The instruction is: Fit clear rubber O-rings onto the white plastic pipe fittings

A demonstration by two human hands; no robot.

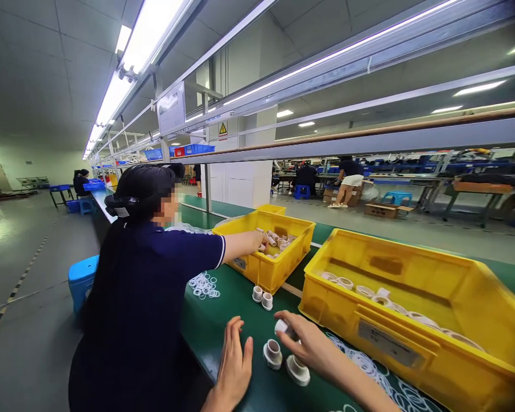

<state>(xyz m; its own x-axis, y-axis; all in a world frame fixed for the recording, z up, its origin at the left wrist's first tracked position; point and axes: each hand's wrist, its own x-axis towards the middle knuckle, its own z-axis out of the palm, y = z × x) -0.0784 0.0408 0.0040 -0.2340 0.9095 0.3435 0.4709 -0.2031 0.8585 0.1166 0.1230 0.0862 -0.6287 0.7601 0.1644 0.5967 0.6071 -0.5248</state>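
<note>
My left hand (234,363) is held over the front edge of the green bench (206,323), fingers extended and nothing in it. Between the thumb and fingers of my right hand (311,344) is a white plastic fitting (280,327), partly hidden by the fingers. Just below on the bench stand two flanged white fittings (273,355), one of them partly covered by my right hand. Farther back, two more white fittings (262,297) stand side by side. White rings (363,363) lie loose beside my right forearm.
A large yellow bin (405,337) with white ring-shaped parts stands at the right. At my left, a co-worker (146,297) reaches into another yellow bin (278,274) of white fittings. More thin rings (203,285) lie by the co-worker. A metal rail (347,140) runs above the bench.
</note>
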